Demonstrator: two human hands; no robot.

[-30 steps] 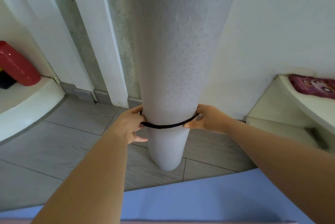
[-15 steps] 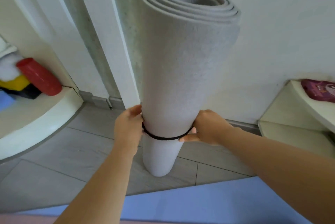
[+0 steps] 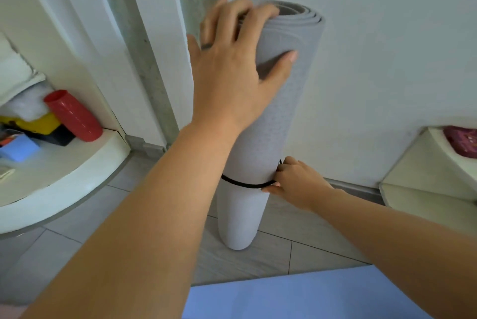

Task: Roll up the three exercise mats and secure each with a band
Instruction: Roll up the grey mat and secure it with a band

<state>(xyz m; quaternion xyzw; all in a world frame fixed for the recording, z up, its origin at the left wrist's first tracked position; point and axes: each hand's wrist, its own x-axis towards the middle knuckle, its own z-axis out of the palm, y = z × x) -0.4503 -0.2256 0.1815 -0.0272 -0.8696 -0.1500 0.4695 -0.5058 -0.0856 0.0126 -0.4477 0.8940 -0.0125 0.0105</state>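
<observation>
One rolled grey mat (image 3: 268, 138) stands upright on the tiled floor (image 3: 90, 236), close to the white wall (image 3: 387, 47). The left hand (image 3: 232, 71) grips the top end of the roll: its fingers (image 3: 240, 12) curl over the upper rim, and the thumb presses the front face. A black band (image 3: 242, 185) encircles the lower part of the roll. The right hand (image 3: 296, 184) pinches this band at the right side of the roll, fingers curled narrow around it. A blue mat (image 3: 296, 295) lies flat on the floor in front. A red roller (image 3: 73, 114) rests on the left shelf (image 3: 64, 171).
</observation>
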